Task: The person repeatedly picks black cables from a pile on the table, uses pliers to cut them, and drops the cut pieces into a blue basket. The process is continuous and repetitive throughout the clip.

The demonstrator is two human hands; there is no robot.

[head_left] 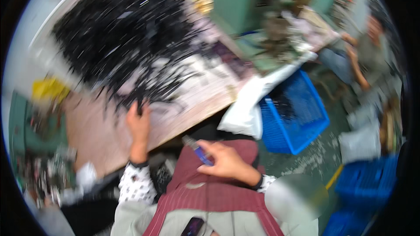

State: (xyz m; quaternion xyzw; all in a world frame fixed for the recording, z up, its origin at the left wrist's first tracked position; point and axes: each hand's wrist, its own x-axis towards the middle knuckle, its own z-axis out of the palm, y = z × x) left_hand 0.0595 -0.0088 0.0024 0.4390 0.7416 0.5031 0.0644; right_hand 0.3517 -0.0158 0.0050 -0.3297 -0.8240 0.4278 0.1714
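A large heap of thin black strips [127, 26] covers the far part of the worktable [100, 135], with loose ones straggling toward me. At the near edge of the heap, my left hand [139, 122] is closed, a dark strip showing between thumb and fingers. Motion blur hides its exact shape. Above my lap, my right hand [225, 161] grips a small hand tool [202, 154] with blue handles and a grey metal tip, which points toward the table. The tool's exact kind is too blurred to tell.
A white plastic bag [245, 116] hangs by the table's right edge, beside a blue crate [297, 118] with dark pieces inside. More blue crates [367, 177] stand at lower right. Green machinery [232, 0] is at the back. Another person [372, 57] sits at far right.
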